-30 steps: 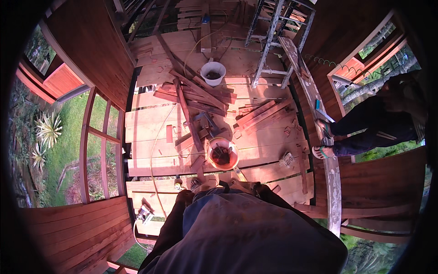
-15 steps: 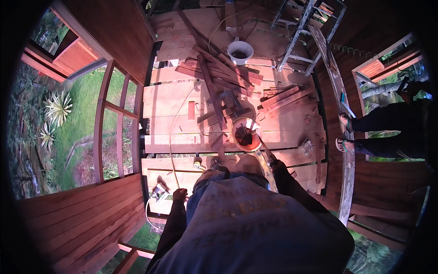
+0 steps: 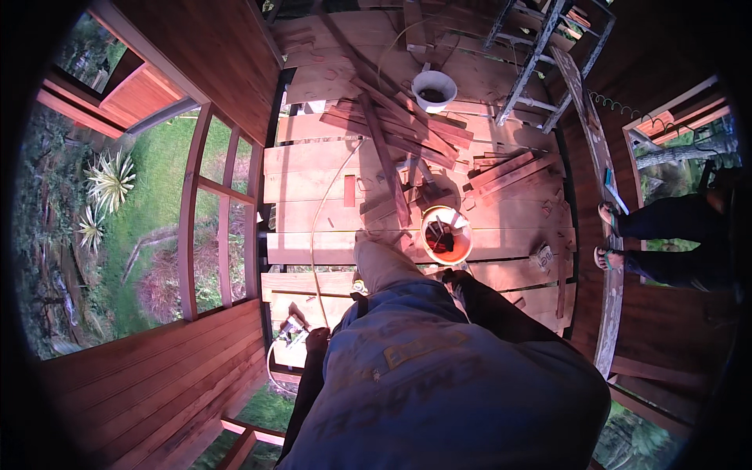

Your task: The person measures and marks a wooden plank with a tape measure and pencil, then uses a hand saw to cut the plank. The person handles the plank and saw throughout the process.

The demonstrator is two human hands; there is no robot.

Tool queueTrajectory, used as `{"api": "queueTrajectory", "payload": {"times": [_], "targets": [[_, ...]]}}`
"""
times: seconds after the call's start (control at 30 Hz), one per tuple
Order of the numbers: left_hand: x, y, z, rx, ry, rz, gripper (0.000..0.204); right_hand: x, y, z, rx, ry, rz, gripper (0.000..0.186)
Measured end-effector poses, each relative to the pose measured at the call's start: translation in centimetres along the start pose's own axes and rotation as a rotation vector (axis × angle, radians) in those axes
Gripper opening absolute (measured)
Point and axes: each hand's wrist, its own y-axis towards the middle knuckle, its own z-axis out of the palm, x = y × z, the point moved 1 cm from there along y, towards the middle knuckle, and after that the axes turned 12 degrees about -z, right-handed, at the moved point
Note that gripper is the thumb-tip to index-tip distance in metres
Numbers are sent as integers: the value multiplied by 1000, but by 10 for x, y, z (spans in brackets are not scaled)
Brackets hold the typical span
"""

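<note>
My left hand (image 3: 317, 338) hangs low beside my left side, dark and curled, near a pale hose (image 3: 316, 266) and a nail-gun-like power tool (image 3: 294, 323) on the boards. Whether anything is inside its fingers is hidden. In front of my right thigh, my right hand (image 3: 454, 280) is closed on a long narrow bar (image 3: 460, 304), of which only a pale edge shows past my sleeve. Just beyond that hand stands an orange bucket (image 3: 465, 244) with dark tools and pieces inside. My bent leg (image 3: 380, 258) reaches forward to its left.
Loose reddish boards (image 3: 384, 160) and shorter offcuts (image 3: 513, 174) litter the plank floor (image 3: 301, 249), which has gaps. A white bucket (image 3: 445, 81) and a stepladder (image 3: 533, 66) stand farther off. At right, another person's sandalled feet (image 3: 608, 258) rest on a raised worn plank (image 3: 607, 313).
My leg has swung forward over the boards. The bar in my right hand, plain beside the bucket before, is now mostly hidden. The floor and its things appear shifted rightward in view.
</note>
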Motion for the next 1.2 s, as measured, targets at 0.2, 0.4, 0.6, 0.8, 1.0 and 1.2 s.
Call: {"api": "queueTrajectory", "payload": {"times": [0.2, 0.4, 0.6, 0.8, 1.0, 1.2], "targets": [[22, 52, -17, -52, 78, -177, 34, 33, 66, 13, 49, -50, -56, 52], [-32, 135, -137, 184, -145, -262, 30, 109, 146, 4, 10, -377, -280, 54], [-108, 240, -270, 20, -802, -564, 33, 235, 204, -25, -94, 78, 136, 84], [-153, 314, -305, -37, -473, -451, 36, 299, 253, -24, -183, 300, 178, 66], [-151, 407, -353, 136, 243, -286, 67, 295, 277, 11, -276, 489, 254, 58], [-216, 577, -406, 431, 833, -55, 45, 321, 262, 62, -495, 868, 403, 51]]}}
